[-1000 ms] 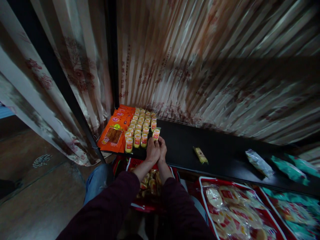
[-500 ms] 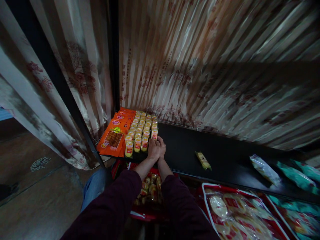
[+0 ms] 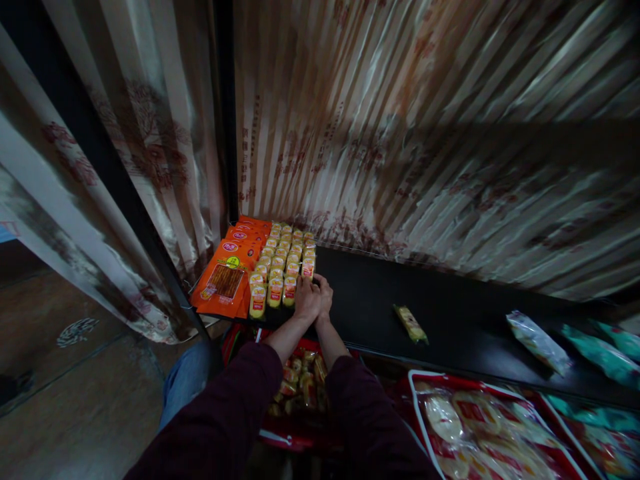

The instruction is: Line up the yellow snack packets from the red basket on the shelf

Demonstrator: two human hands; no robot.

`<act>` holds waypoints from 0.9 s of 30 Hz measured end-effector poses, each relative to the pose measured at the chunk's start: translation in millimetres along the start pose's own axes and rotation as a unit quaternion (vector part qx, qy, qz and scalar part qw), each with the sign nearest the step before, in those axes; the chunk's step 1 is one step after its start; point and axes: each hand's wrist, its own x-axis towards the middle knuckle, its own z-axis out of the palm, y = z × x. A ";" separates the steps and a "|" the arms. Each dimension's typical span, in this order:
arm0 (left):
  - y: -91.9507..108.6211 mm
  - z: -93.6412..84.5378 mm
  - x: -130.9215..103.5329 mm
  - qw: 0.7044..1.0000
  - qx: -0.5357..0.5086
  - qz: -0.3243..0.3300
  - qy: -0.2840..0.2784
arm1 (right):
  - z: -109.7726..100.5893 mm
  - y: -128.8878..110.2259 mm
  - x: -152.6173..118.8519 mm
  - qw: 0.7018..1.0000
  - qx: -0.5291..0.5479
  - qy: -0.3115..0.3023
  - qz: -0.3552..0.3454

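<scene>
My left hand point(image 3: 307, 298) and my right hand point(image 3: 324, 295) are pressed together at the front of the rightmost row of yellow wrapped snack cakes point(image 3: 275, 291). Fingers of both are closed round a wrapped snack cake that they almost wholly cover. Just beyond my fingertips another upright cake point(image 3: 308, 267) of that row shows its red and white label. Several rows of these cakes stand close together on the black shelf point(image 3: 360, 293). Left of them lie overlapping orange snack bags point(image 3: 223, 280), the front one with a clear window.
A single yellow packet point(image 3: 411, 325) lies farther right on the shelf, then a silvery bag point(image 3: 539, 342) and green bags point(image 3: 600, 353). Below are a red basket point(image 3: 280, 437) of wrapped cakes and another basket point(image 3: 417, 400) of packaged rounds. A dark post point(image 3: 120, 193) and pleated curtain point(image 3: 400, 133) bound the shelf.
Both hands keep their place at the front of the rightmost row, with only slight finger movement. The view has shifted a little; the cakes and bags otherwise look the same.
</scene>
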 end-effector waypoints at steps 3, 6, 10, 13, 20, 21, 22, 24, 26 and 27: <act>-3.8 -6.8 2.4 1.000 0.015 -0.016 0.008 | -0.8 -2.4 1.4 1.000 -0.014 -0.002 0.019; -8.7 -20.7 4.2 0.999 0.032 -0.028 0.019 | -1.6 -3.0 2.6 0.999 -0.010 -0.008 0.032; -12.1 -33.3 3.6 0.998 0.050 -0.026 0.019 | -1.7 0.1 3.4 0.999 0.013 -0.007 0.042; -12.7 -33.4 1.5 0.997 0.074 -0.006 0.017 | -1.1 4.2 4.0 0.999 0.023 0.007 0.047; -12.9 -28.8 -1.3 0.998 0.052 0.002 0.021 | -1.9 4.2 14.6 0.996 0.022 0.008 0.085; -12.4 -28.8 -1.6 0.998 0.052 0.003 0.020 | -1.9 3.4 16.6 0.996 0.025 0.002 0.088; -11.7 -29.1 -1.9 0.998 0.053 0.003 0.020 | -1.7 2.8 18.5 0.996 0.030 -0.003 0.087; -9.5 -30.1 -2.4 0.998 0.057 0.000 0.021 | -0.2 2.5 21.6 0.996 0.043 -0.010 0.075; -6.5 -32.0 -2.5 0.998 0.065 -0.009 0.017 | 2.9 3.2 23.3 0.996 0.056 -0.014 0.060; -4.9 -33.1 -2.3 0.997 0.070 -0.014 0.012 | 5.0 3.7 23.6 0.997 0.062 -0.016 0.054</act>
